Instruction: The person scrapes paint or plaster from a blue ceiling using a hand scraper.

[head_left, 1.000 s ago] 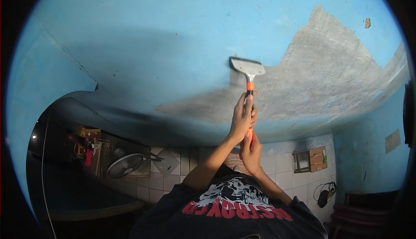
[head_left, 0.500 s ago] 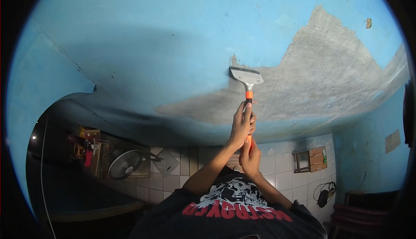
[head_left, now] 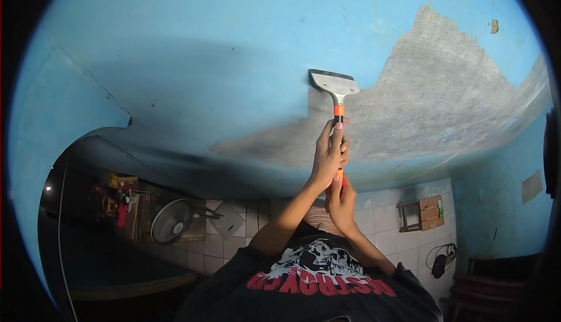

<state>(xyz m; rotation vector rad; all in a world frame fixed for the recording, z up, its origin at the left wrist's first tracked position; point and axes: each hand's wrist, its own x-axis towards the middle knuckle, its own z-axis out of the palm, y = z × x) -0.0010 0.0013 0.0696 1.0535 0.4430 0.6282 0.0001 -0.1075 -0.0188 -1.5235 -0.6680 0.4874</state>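
Note:
Both hands are wrapped round the orange and black handle of a scraper (head_left: 334, 84) with a wide metal head. My left hand (head_left: 329, 154) grips the upper handle, just below the orange collar. Lower down, my right hand (head_left: 342, 200) closes round the orange end of the handle. The scraper's dark blade edge lies against the blue painted wall (head_left: 263, 18), at the upper left border of a bare grey patch (head_left: 444, 71). Part of the grey patch shows under the scraper's head.
A fan (head_left: 172, 221) stands at the lower left beside cluttered items (head_left: 123, 202). A small wooden stool (head_left: 422, 213) and a coiled black cable (head_left: 439, 263) are on the tiled floor (head_left: 385, 241) at the right. Dark red chairs (head_left: 488, 290) stand at the lower right.
Both hands and the scraper have moved up the wall. The blade now sits higher, and the narrow strip of grey above its earlier place is covered by the head.

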